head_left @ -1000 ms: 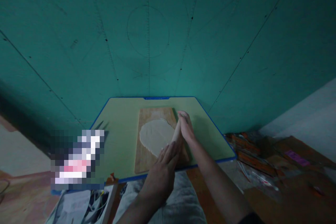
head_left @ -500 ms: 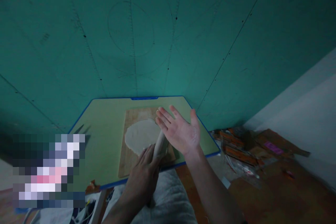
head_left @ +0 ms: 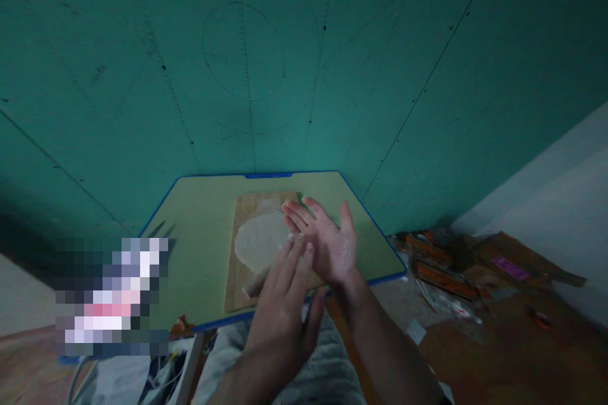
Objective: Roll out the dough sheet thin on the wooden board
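Observation:
A thin, flattened sheet of dough (head_left: 259, 242) lies on a wooden board (head_left: 232, 297). The rolling pin (head_left: 255, 282) rests at the near side of the dough, and its right part is hidden behind my left hand (head_left: 282, 300). That hand is above the pin with its fingers stretched out, the tips close to or touching my right palm. Palm up, my right hand (head_left: 332, 242) is spread over the right side of the board, with whitish marks like flour on its heel. Neither hand holds anything.
The board lies on a pale green folding table (head_left: 194, 247) with a blue rim, against a green wall (head_left: 285, 88). A knife-like dark blade (head_left: 156, 228) and a blurred-out item (head_left: 114, 304) are at left. Cardboard and plastic scraps (head_left: 441, 278) litter the floor at right.
My left hand has let go of the rolling pin and moved right and up to my right palm. The pin now lies on the board. My right hand stays spread.

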`<state>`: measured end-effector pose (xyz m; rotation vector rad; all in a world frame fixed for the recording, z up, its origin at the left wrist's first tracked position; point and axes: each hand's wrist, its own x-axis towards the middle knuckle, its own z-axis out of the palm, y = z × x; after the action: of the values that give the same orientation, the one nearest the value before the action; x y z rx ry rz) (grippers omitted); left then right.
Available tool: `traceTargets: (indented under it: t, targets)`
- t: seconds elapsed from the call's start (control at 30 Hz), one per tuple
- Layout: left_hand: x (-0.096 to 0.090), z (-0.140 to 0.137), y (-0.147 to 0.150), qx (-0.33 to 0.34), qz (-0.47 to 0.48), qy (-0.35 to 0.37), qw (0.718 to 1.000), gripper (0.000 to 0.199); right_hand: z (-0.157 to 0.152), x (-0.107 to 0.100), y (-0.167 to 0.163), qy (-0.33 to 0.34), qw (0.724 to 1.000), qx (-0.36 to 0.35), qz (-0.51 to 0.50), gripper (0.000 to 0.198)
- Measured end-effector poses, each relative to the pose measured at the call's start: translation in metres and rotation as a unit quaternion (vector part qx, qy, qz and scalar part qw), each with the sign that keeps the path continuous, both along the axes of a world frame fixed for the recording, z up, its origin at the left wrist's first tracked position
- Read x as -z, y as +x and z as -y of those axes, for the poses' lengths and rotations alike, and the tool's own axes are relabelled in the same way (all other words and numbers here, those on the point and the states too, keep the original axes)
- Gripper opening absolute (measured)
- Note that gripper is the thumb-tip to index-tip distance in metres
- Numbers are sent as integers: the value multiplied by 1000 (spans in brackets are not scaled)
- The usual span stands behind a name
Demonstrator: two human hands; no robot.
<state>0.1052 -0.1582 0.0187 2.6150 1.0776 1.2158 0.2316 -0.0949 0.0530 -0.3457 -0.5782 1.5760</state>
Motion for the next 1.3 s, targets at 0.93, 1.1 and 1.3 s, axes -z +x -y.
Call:
traceTargets:
  t: [0.93, 1.1, 1.3]
  targets:
    - [17, -56, -33, -185, -271, -86, 941, 26, 22, 89, 54, 163, 548, 277, 772, 24]
    - [12, -72, -9, -156, -243, -82, 954, 39, 36, 91, 58, 134, 494, 267, 816, 30]
    - [23, -104, 21, -168, -227, -86, 956, 43, 41, 90, 60, 148, 461, 274, 831, 33]
